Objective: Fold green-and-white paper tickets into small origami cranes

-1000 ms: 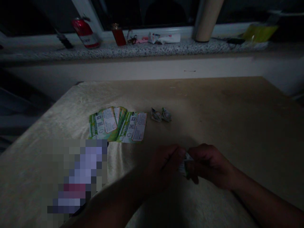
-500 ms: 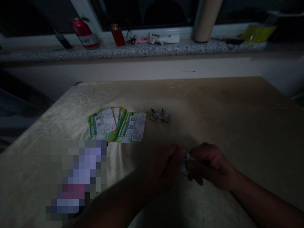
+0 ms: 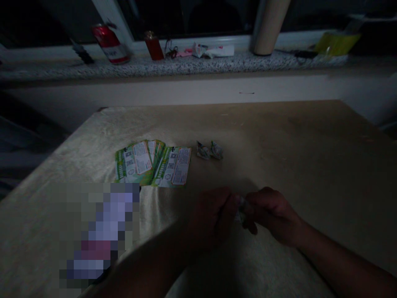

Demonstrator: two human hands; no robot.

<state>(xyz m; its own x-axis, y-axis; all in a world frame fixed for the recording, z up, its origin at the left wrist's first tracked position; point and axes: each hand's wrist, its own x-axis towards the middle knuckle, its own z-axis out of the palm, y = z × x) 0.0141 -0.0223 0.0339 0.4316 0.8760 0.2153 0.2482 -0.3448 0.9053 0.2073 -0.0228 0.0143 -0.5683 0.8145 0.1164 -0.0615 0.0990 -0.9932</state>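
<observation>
In dim light my left hand [image 3: 212, 215] and my right hand [image 3: 273, 213] meet over the table, both pinched on a small folded piece of green-and-white paper [image 3: 240, 212]. Most of that paper is hidden by my fingers. Farther back lie two small folded paper pieces [image 3: 209, 150] side by side. To their left, several green-and-white paper slips [image 3: 153, 162] are fanned out flat on the table.
The beige table [image 3: 294, 140] reaches to a wall with a speckled window ledge [image 3: 186, 64]. On the ledge stand a red can [image 3: 109, 41], a red lighter [image 3: 154, 44], a beige cylinder [image 3: 269, 27] and a yellow packet [image 3: 339, 41]. A blurred-out patch [image 3: 102, 231] covers the near left.
My hands have drawn slightly closer together over the small paper, so less of it shows. Nothing else on the table has moved.
</observation>
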